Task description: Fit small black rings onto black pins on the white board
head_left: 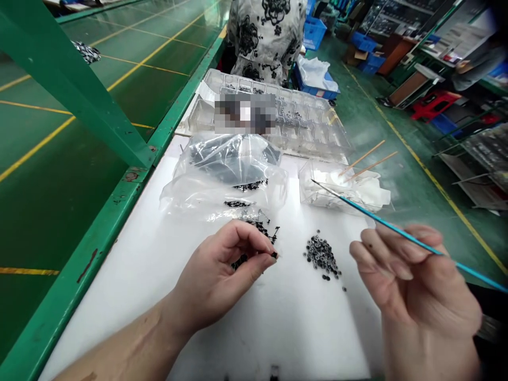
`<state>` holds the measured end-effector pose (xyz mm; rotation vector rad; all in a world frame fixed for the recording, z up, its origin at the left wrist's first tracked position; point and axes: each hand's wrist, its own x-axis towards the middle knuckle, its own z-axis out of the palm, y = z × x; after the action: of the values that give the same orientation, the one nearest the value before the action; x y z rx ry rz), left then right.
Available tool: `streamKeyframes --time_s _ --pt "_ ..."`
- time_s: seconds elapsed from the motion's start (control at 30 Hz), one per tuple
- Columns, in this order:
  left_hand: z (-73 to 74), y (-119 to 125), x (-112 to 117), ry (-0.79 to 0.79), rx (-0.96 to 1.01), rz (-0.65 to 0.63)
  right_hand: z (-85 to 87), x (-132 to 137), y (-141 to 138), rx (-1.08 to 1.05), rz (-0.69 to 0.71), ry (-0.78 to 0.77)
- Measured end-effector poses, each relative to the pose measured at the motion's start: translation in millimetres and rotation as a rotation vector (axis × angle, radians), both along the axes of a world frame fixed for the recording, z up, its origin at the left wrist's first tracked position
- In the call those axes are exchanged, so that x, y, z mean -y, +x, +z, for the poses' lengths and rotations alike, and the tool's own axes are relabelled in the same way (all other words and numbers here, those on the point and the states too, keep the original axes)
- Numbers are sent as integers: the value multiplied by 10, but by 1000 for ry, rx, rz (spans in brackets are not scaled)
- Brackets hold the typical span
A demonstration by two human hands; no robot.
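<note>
My left hand (222, 270) pinches a small black part (274, 255) between thumb and forefinger, above the white tabletop (301, 328). Behind those fingers lies a loose heap of small black pieces (260, 228), partly hidden by the hand. My right hand (413, 275) is closed around a thin blue-handled brush (381, 218), whose dark pointed tip aims up and left, over the clear box. Between the two hands sits a pile of small dark ring-shaped parts (321, 255), touched by neither.
A clear plastic bag (230, 164) with black pieces lies beyond my left hand. A clear box (341, 185) holds white tissue and two wooden sticks. Farther back are compartment trays (309, 121) and a person in a patterned top (265, 37). A green frame (130, 185) borders the left.
</note>
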<state>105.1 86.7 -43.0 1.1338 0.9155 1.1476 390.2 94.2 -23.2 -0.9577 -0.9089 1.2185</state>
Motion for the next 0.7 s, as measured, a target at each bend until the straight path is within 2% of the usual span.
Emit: streamKeyframes --time_s 0.13,0.27,0.37,0.5,0.57,0.7 --pt "10 1 -8 -5 21 -1 57 -62 129 62 -312 55" --pt "-19 -41 -11 -2 -89 -3 58 -246 307 106 -481 124" --pt "-115 -95 -5 46 -242 29 29 -401 441 155 -560 184" --pt "-307 -143 -5 64 -322 98 -109 -505 567 269 -672 261" --pt "-370 -153 9 -5 -338 147 -212 -500 584 315 -737 283" --pt "-415 -174 38 -75 -389 181 -398 -476 580 475 -778 210"
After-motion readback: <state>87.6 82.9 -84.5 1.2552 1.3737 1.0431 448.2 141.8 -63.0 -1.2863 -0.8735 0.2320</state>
